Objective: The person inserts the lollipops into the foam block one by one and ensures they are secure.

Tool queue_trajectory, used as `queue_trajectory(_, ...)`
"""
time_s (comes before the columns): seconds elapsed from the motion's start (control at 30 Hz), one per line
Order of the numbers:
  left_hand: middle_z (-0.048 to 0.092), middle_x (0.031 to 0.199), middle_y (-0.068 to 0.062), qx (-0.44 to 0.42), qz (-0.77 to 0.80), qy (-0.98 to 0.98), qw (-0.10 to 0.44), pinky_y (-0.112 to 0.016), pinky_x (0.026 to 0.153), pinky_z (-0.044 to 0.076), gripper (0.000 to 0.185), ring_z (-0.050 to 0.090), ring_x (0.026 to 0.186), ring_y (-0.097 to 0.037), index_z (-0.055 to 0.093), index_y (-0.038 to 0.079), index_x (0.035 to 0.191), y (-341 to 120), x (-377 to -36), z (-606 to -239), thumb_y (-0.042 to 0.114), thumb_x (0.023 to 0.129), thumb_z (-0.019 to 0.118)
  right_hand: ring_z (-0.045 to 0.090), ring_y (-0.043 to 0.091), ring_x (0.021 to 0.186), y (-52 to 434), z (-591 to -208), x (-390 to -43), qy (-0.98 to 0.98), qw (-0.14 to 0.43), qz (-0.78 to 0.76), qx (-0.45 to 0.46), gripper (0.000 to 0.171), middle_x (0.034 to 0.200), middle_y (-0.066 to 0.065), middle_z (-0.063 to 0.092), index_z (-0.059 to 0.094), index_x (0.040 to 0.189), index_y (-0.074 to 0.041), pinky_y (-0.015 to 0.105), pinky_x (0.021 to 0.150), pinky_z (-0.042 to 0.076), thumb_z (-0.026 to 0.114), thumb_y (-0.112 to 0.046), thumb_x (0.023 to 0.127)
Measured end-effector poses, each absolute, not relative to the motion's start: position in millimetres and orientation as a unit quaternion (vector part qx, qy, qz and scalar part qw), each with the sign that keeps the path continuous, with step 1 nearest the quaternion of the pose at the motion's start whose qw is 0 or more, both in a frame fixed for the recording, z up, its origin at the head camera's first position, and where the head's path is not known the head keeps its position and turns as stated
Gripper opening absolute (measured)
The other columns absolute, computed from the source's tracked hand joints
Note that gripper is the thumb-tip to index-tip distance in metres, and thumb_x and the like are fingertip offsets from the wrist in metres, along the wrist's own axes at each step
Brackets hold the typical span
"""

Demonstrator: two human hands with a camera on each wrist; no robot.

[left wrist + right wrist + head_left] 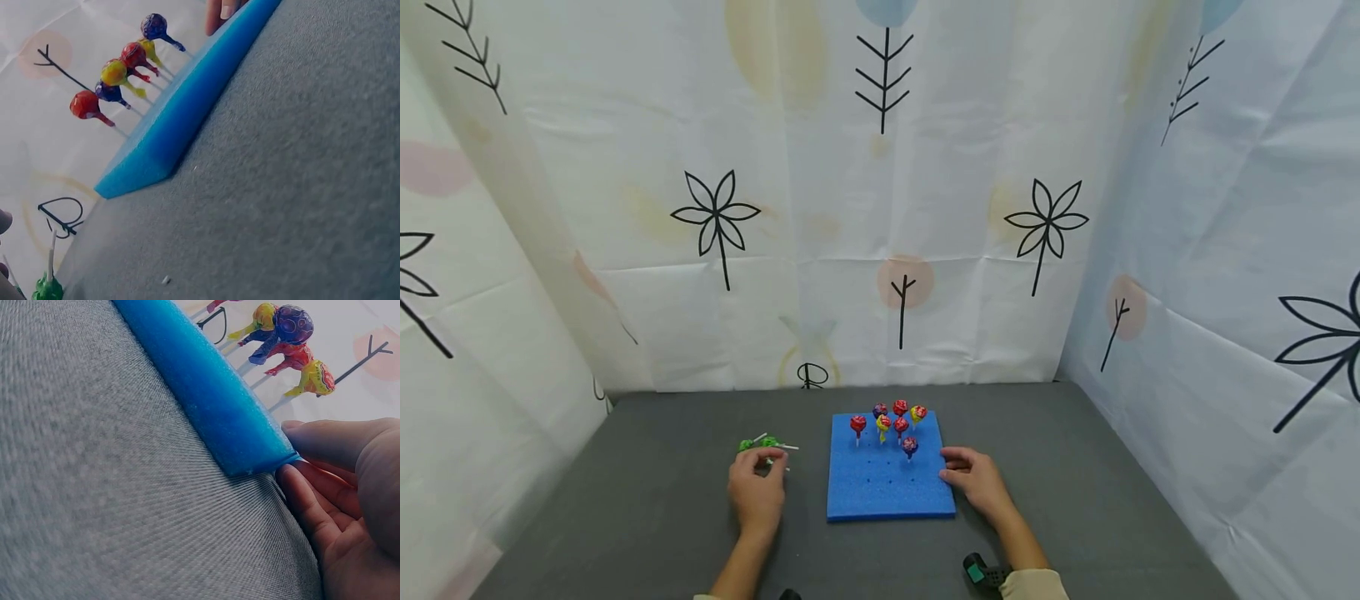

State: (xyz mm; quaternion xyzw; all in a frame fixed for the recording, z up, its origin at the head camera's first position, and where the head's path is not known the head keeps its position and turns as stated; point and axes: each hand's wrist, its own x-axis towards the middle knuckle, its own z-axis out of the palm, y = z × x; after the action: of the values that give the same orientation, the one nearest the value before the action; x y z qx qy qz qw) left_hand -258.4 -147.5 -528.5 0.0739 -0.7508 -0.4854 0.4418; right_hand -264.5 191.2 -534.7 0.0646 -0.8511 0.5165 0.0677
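A blue foam board [891, 496] lies on the grey table, with several wrapped lollipops [900, 425] standing on their sticks in its far half. Small holes show in the nearer half. My right hand [977, 479] holds the board's right edge, thumb on the upper side and fingers at the lower edge, as the right wrist view shows. Left of the board, my left hand [757, 492] is at a small group of green lollipops [770, 442]. In the left wrist view its fingertips stand apart beside an upturned green lollipop [49, 289]; most of that hand is out of frame.
Grey cloth covers the table [662, 483]. Patterned white curtains [805, 325] enclose it at the back and both sides. A black device with a green patch [976, 572] sits by the right wrist. A tiny white scrap [166, 279] lies on the cloth.
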Motion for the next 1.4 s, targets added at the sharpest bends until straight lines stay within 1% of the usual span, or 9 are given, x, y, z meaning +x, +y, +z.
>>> queue_trajectory(0.1,0.063,0.083,-0.013,0.071,-0.474,-0.761,0.438,-0.037,0.072,0.032,0.018,0.05,0.077,-0.033,0.07,0.004,0.076,-153,-261,-529,-0.004,0.067,0.084,0.064,0.023,0.093,191,-534,-264,-0.851,0.068,0.517,0.062,0.031,0.108,0.011,0.068,0.068,0.114,0.0,0.039,0.081,0.053,0.074,-0.006,0.085)
queue_trajectory(0.2,0.064,0.087,-0.017,0.064,-0.464,-0.77,0.432,-0.043,0.075,0.032,0.02,0.05,0.081,-0.037,0.071,0.004,0.076,-158,-263,-530,-0.002,0.066,0.086,0.063,0.023,0.093,190,-534,-265,-0.851,0.067,0.518,0.056,0.03,0.107,0.01,0.068,0.068,0.114,-0.001,0.039,0.081,0.053,0.074,-0.006,0.085)
queue_trajectory(0.4,0.063,0.095,-0.023,0.075,-0.455,-0.784,0.416,-0.048,0.082,0.032,0.022,0.05,0.091,-0.041,0.07,0.003,0.08,-166,-265,-533,0.001,0.065,0.087,0.063,0.022,0.093,191,-534,-265,-0.852,0.068,0.516,0.054,0.03,0.107,0.009,0.068,0.068,0.114,-0.002,0.038,0.081,0.053,0.074,-0.006,0.085)
queue_trajectory(0.57,0.062,0.102,-0.024,0.09,-0.461,-0.79,0.395,-0.049,0.084,0.033,0.023,0.05,0.096,-0.043,0.071,0.002,0.083,-171,-265,-536,0.003,0.066,0.087,0.063,0.022,0.093,191,-534,-265,-0.852,0.069,0.516,0.06,0.03,0.106,0.009,0.068,0.068,0.114,-0.001,0.038,0.081,0.053,0.074,-0.006,0.085)
queue_trajectory(0.7,0.062,0.103,-0.024,0.098,-0.465,-0.792,0.383,-0.049,0.086,0.033,0.024,0.05,0.098,-0.043,0.071,0.002,0.085,-174,-266,-538,0.003,0.067,0.086,0.063,0.022,0.092,191,-534,-265,-0.852,0.069,0.515,0.059,0.03,0.106,0.009,0.068,0.068,0.114,-0.001,0.038,0.08,0.053,0.074,-0.006,0.085)
queue_trajectory(0.87,0.061,0.098,-0.022,0.107,-0.476,-0.792,0.368,-0.044,0.081,0.034,0.024,0.053,0.089,-0.036,0.071,0.001,0.089,-177,-269,-539,0.004,0.069,0.085,0.063,0.022,0.092,191,-534,-266,-0.851,0.07,0.517,0.058,0.03,0.106,0.009,0.068,0.069,0.113,-0.001,0.037,0.08,0.053,0.074,-0.005,0.084)
queue_trajectory(1.0,0.06,0.096,-0.02,0.125,-0.485,-0.795,0.343,-0.04,0.076,0.036,0.024,0.054,0.084,-0.031,0.071,0.0,0.091,-178,-271,-537,0.005,0.071,0.084,0.063,0.022,0.092,191,-535,-266,-0.85,0.072,0.518,0.06,0.03,0.106,0.009,0.068,0.069,0.113,-0.001,0.037,0.08,0.053,0.074,-0.004,0.084)
queue_trajectory(1.2,0.059,0.098,-0.02,0.131,-0.475,-0.821,0.289,-0.043,0.079,0.038,0.026,0.056,0.086,-0.032,0.069,0.0,0.095,-182,-272,-533,0.009,0.075,0.082,0.063,0.022,0.092,191,-535,-267,-0.851,0.072,0.516,0.058,0.03,0.106,0.009,0.068,0.069,0.113,-0.001,0.039,0.081,0.053,0.075,-0.005,0.084)
queue_trajectory(1.4,0.061,0.093,-0.019,0.126,-0.46,-0.836,0.271,-0.042,0.076,0.04,0.026,0.057,0.084,-0.032,0.069,0.0,0.094,-185,-274,-532,0.01,0.074,0.083,0.063,0.022,0.092,192,-536,-266,-0.854,0.07,0.513,0.059,0.03,0.105,0.009,0.068,0.069,0.113,-0.001,0.038,0.08,0.053,0.075,-0.006,0.084)
